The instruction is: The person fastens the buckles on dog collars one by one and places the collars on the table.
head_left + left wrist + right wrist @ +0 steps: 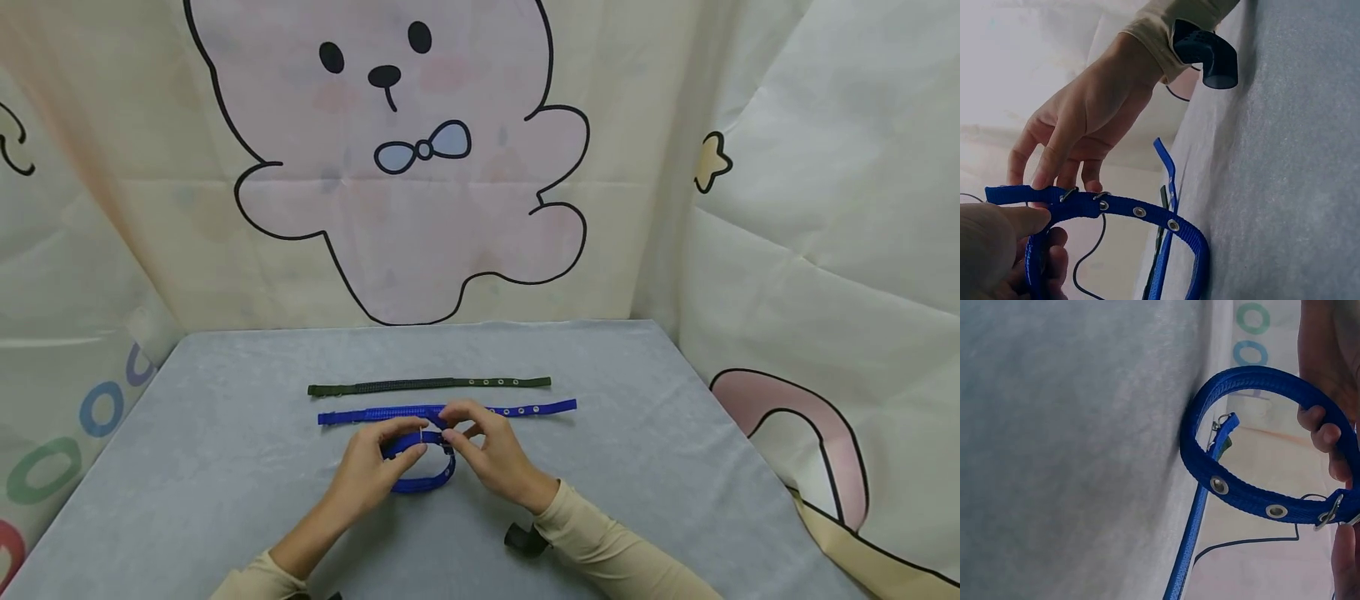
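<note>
A blue collar, bent into a loop, is held between both hands just above the table. My left hand grips it near the buckle, thumb on top and fingers curled beneath. With thumb and fingertips, my right hand pinches the strap's free end by the buckle. In the right wrist view the loop of the collar hangs round and open, with metal eyelets along its lower side. A second blue collar lies flat and straight behind the hands, partly covered by the right fingers.
Beyond the blue strap lies a dark green collar, also straight, with eyelets at its right end. Grey cloth covers the table. Printed curtains stand at the back and both sides. A black wrist camera hangs under the right sleeve.
</note>
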A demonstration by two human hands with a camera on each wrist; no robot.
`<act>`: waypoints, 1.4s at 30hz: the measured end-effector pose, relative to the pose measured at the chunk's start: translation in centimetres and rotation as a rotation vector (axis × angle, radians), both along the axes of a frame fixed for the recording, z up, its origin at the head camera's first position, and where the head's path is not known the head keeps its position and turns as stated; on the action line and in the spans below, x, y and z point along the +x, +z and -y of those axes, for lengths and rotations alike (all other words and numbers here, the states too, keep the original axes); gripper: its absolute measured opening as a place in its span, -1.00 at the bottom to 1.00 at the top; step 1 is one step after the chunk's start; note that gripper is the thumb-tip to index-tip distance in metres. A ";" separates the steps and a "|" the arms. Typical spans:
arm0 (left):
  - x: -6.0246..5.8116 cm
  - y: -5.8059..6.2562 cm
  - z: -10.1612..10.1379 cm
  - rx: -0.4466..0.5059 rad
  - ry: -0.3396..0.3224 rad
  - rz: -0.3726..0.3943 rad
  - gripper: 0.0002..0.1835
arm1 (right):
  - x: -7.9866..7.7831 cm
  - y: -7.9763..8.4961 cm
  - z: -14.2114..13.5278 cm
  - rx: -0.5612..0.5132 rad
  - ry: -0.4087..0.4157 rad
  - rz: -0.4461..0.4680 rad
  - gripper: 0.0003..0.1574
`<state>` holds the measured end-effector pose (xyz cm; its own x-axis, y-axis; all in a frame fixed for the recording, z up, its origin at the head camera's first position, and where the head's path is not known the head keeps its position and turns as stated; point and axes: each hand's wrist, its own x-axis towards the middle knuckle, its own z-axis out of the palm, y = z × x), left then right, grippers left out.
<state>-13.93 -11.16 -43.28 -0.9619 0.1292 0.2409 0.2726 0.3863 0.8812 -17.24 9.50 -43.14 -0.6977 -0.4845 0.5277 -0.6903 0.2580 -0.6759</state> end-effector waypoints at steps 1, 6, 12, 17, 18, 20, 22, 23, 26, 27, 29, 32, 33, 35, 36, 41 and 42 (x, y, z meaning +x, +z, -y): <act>0.0 0.0 0.0 0.008 -0.005 0.006 -0.70 | 0.0 0.0 0.0 0.006 -0.001 0.000 -0.72; 0.1 0.1 0.0 0.028 0.010 0.024 -0.72 | -0.1 -0.2 -0.1 0.021 -0.004 -0.011 -0.67; 0.1 0.1 -0.1 0.040 0.041 0.037 -0.74 | -0.3 -0.1 -0.3 0.040 -0.004 -0.064 -0.69; -0.1 0.0 -0.2 0.041 0.039 0.032 -0.72 | -0.8 0.1 -0.6 0.058 0.018 -0.110 -0.76; -0.1 -0.1 -0.2 0.044 0.039 0.032 -0.72 | -0.9 0.1 -0.6 0.063 0.027 -0.114 -0.77; -0.1 -0.1 -0.2 0.047 0.039 0.028 -0.71 | -1.1 0.2 -0.8 0.073 0.046 -0.114 -0.77; -0.1 -0.1 -0.2 0.043 0.043 0.027 -0.72 | -1.2 0.4 -0.9 0.084 0.073 -0.094 -0.74; -0.1 -0.1 -0.2 0.044 0.043 0.027 -0.72 | -1.2 0.5 -1.0 0.092 0.085 -0.083 -0.73; 0.0 -0.1 -0.2 0.041 0.042 0.031 -0.72 | -1.2 0.9 -1.2 0.127 0.116 -0.069 -0.72; 0.0 0.0 -0.2 0.041 0.043 0.035 -0.72 | -1.1 1.0 -1.3 0.138 0.123 -0.067 -0.72; 0.0 0.1 -0.1 0.042 0.042 0.036 -0.71 | -1.1 1.2 -1.3 0.161 0.129 -0.070 -0.74; 0.0 0.2 0.0 0.035 0.028 0.028 -0.70 | -1.0 1.2 -1.3 0.199 0.125 -0.105 -0.73; 0.0 0.2 0.0 0.035 0.018 0.021 -0.70 | -0.9 1.2 -1.3 0.213 0.122 -0.125 -0.72; 0.1 0.2 0.0 0.035 -0.003 0.010 -0.70 | -0.9 1.1 -1.2 0.243 0.119 -0.165 -0.66; 0.1 0.1 0.0 0.034 -0.012 0.005 -0.69 | -0.8 1.0 -1.2 0.255 0.118 -0.183 -0.63; 0.1 0.1 0.0 0.048 -0.010 0.014 -0.67 | -0.7 0.7 -0.8 0.248 0.086 -0.133 -0.58; 0.2 0.2 0.0 0.055 -0.005 0.024 -0.67 | -0.7 0.7 -0.7 0.235 0.072 -0.107 -0.61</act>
